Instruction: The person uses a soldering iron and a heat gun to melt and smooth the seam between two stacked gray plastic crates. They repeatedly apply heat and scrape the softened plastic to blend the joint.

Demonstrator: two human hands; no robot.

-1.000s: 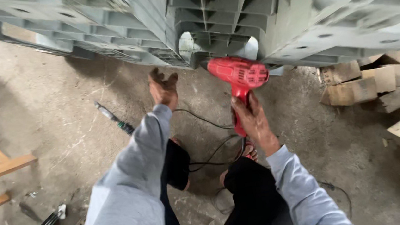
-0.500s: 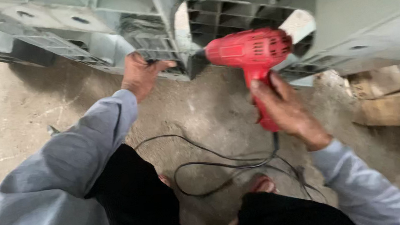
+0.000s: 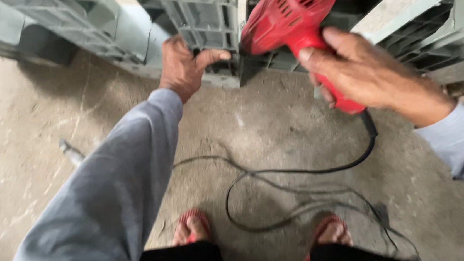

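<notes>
Head view looks straight down on both arms, and the firmest hold is at the right: the right hand (image 3: 370, 73) is wrapped tight around the handle of a red power tool (image 3: 295, 16), fingers curled over the grip and the thumb lying along its top. That tool's vented body sits at the upper middle of the frame, tilted, its front end pushed in against the edge of a grey plastic pallet (image 3: 199, 16) that stands on its side along the top of the picture. Just beside the tool, the left hand (image 3: 184, 64) grips the same pallet, fingers hooked out of sight into the ribbed underside and the thumb pressed across the lower rim, pointing toward the tool's nose; the two hands are near each other but not touching. A black power cord (image 3: 302, 170) leaves the bottom of the tool's handle, drops past the right wrist and loops loosely over the concrete floor (image 3: 31, 142) between the arms. Both forearms wear grey long sleeves (image 3: 109, 197). At the bottom edge, two feet in red sandals (image 3: 192, 223) stand on the concrete, the cord's loops lying between and just in front of them. More grey pallets lean to the upper right.
</notes>
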